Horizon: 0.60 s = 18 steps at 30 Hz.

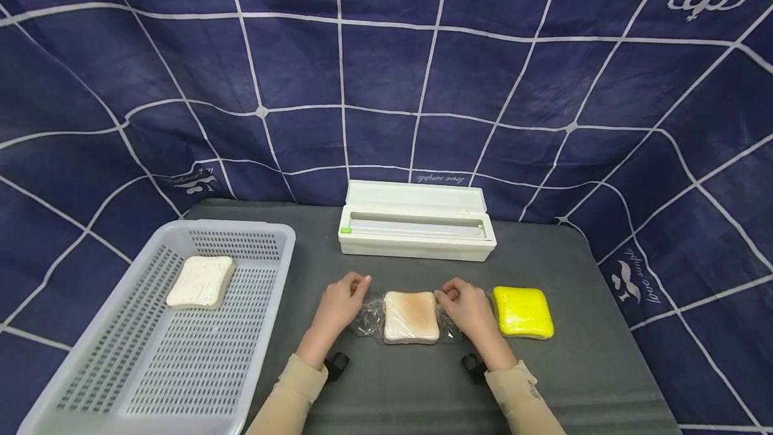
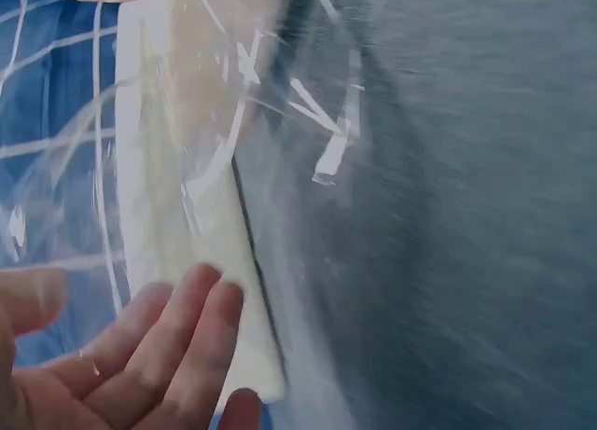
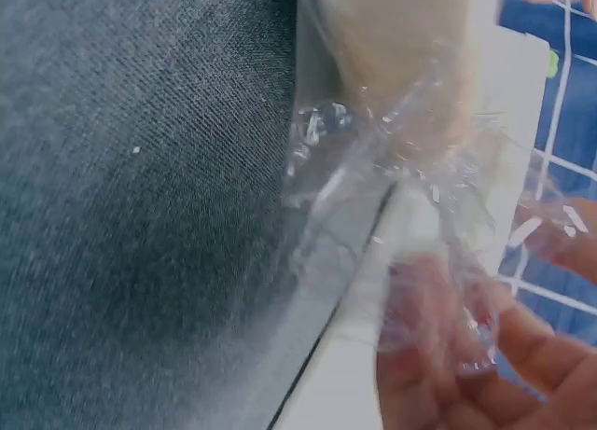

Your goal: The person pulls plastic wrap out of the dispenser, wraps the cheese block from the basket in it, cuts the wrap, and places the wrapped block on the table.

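Observation:
A toast slice (image 1: 412, 317), browned on top and covered in clear plastic film (image 1: 368, 317), lies on the grey table between the two hands. The film sticks out on both sides of it. My left hand (image 1: 340, 303) is beside the left end of the film, its thumb apart from its loosely extended fingers (image 2: 201, 327). At the slice's upper right corner is my right hand (image 1: 468, 307). Crinkled film overlaps its fingers (image 3: 420, 304), and the thumb stands apart from them in the right wrist view. Part of the right fingers is blurred through the film.
A white film dispenser box (image 1: 417, 247) stands behind the hands, its lid raised. A yellow slice-shaped block (image 1: 523, 313) lies to the right. On the left, a grey perforated basket (image 1: 280, 274) holds a white speckled slice (image 1: 201, 282). A blue grid-patterned curtain (image 1: 386, 86) surrounds the table.

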Motion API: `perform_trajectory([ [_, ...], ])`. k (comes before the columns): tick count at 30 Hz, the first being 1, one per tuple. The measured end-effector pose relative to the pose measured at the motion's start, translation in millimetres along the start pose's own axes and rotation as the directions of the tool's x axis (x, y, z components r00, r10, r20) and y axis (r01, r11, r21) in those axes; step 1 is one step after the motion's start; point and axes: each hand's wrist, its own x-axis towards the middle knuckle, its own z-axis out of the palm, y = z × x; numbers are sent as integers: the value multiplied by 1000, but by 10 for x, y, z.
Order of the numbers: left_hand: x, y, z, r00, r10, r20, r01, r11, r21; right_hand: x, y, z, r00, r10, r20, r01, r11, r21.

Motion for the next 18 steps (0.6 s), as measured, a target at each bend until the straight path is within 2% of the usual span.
perform_trajectory([
  [2, -58, -85, -50, 998, -51, -32, 50, 998, -43, -28, 14, -23, 999, -30, -15, 30, 999, -11],
  [5, -153, -200, -110, 990, -133, -39, 130, 988, -85, -69, 50, -56, 991, -134, 4, 134, 990, -34],
  [9, -262, -307, -141, 978, -208, -5, 204, 967, -154, -101, 79, -56, 951, -290, 103, 300, 948, -101],
  [12, -305, -337, -128, 979, -201, 46, 206, 957, -204, -105, 65, -25, 922, -350, 165, 377, 909, -177],
  [14, -317, -334, -108, 981, -175, 80, 189, 958, -215, -102, 46, -5, 911, -367, 186, 402, 891, -210],
  [18, -333, -330, -65, 983, -143, 118, 163, 968, -189, -93, 9, 33, 900, -371, 229, 419, 881, -221],
])
